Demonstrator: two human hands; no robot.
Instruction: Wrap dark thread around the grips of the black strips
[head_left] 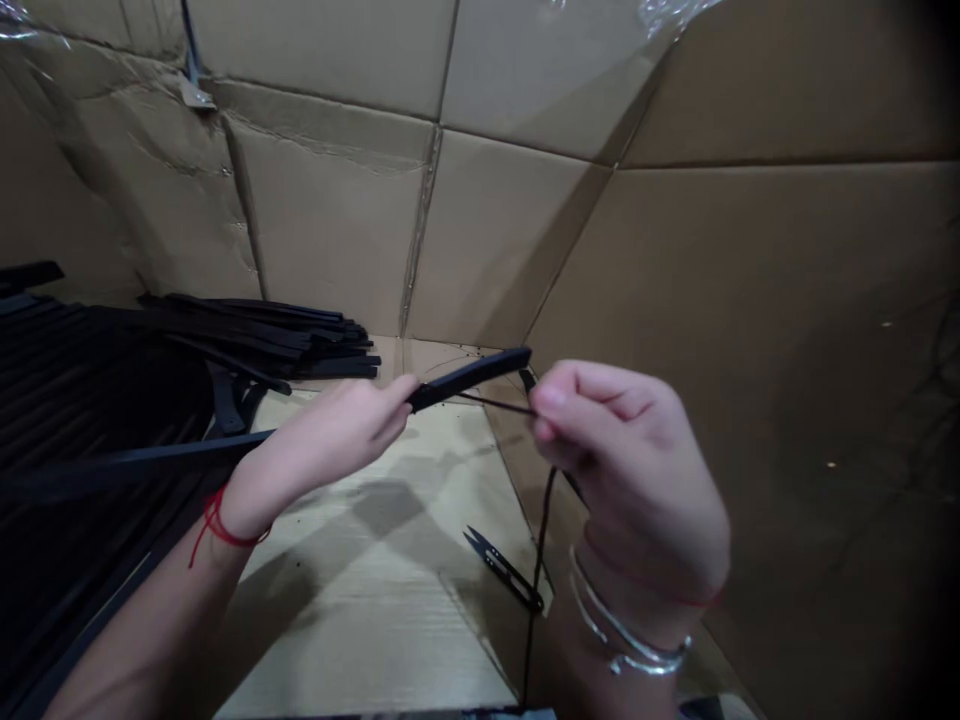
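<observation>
Before you, slim black metal thread snips (502, 570) lie on a pale cardboard floor (360, 640), flat black strips (262, 335) heaped to your left, brown corrugated cardboard walls (330, 230) rising behind.

Creased cardboard walls (330, 230), pale cardboard floor (360, 640), plastic wrap (675, 15) along the top, seemingly dim light

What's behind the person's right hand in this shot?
Behind the right hand rises a brown cardboard wall, and a black cord drops below the fingers. The palm and fingers cover the wall directly behind them and the stretch of cord inside the grip, so neither can be seen.
</observation>
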